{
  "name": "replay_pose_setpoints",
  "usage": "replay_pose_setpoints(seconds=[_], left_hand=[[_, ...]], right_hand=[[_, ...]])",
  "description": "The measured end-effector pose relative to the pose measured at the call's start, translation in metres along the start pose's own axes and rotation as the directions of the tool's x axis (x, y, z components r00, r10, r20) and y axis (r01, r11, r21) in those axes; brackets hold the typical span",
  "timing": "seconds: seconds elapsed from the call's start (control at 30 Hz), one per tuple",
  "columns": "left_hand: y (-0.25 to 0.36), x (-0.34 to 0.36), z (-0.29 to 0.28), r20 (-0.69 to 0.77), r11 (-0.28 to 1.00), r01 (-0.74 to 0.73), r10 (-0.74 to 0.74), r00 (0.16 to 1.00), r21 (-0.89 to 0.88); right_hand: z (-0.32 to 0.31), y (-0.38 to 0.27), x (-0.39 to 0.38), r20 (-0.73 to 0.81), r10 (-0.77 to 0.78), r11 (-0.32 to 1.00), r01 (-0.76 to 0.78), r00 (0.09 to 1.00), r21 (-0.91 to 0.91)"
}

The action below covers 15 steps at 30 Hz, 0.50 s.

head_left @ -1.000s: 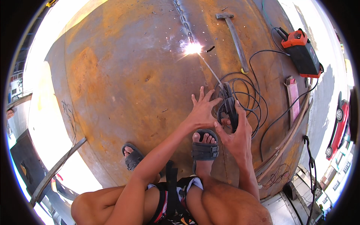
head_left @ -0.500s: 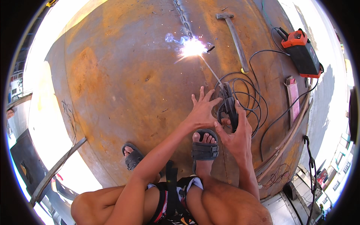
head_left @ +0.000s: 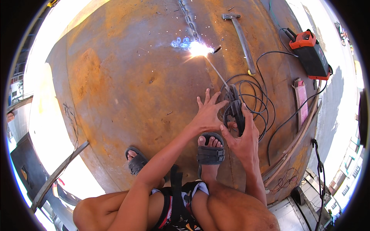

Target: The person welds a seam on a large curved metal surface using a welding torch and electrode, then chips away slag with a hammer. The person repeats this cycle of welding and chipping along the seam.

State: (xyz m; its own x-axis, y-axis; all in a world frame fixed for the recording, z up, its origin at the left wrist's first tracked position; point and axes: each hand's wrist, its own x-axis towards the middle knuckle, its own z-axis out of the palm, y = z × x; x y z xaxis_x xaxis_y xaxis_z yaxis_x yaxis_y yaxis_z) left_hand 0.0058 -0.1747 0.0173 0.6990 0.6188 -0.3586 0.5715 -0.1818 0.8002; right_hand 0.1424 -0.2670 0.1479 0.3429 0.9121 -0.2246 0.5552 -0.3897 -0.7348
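My right hand [head_left: 246, 139] is closed around a black electrode holder [head_left: 236, 103]. A thin welding electrode [head_left: 218, 72] slants from the holder up and left to a bright arc [head_left: 199, 49] on the rusty steel plate [head_left: 115, 84]. Glare hides the electrode's tip. My left hand [head_left: 209, 112] has its fingers spread beside the holder; its fingertips come close to it, though contact is unclear. Beyond the arc runs a dark weld bead [head_left: 188, 20]. Sparks fly around the glow, and bluish smoke [head_left: 180, 42] drifts left.
A hammer [head_left: 241, 40] lies right of the bead. The orange-and-black welding machine [head_left: 310, 55] stands at the far right. Coiled black cable [head_left: 262, 101] lies beside my right hand. A pink electrode box [head_left: 301, 101] rests near the plate's right edge. My sandalled feet [head_left: 210, 148] are on the plate.
Sparks are scattered more widely, and the smoke has changed shape. The arc has barely shifted. Both hands keep their places. A blurred cycle-like shape has come into view at the upper right.
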Motion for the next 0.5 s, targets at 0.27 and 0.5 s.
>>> replay_pose_setpoints(seconds=[0.27, 0.5], left_hand=[[0.0036, -0.001, -0.0015, -0.003, 1.0, -0.002, 0.002, 1.0, -0.01], [0.0037, -0.001, -0.0024, 0.004, 1.0, -0.001, 0.001, 1.0, -0.021]], right_hand=[[0.0001, 0.0008, -0.0004, 0.002, -0.003, 1.0, 0.003, 1.0, -0.006], [0.0005, 0.0022, -0.0001, 0.013, 0.009, 1.0, -0.009, 1.0, -0.012]])
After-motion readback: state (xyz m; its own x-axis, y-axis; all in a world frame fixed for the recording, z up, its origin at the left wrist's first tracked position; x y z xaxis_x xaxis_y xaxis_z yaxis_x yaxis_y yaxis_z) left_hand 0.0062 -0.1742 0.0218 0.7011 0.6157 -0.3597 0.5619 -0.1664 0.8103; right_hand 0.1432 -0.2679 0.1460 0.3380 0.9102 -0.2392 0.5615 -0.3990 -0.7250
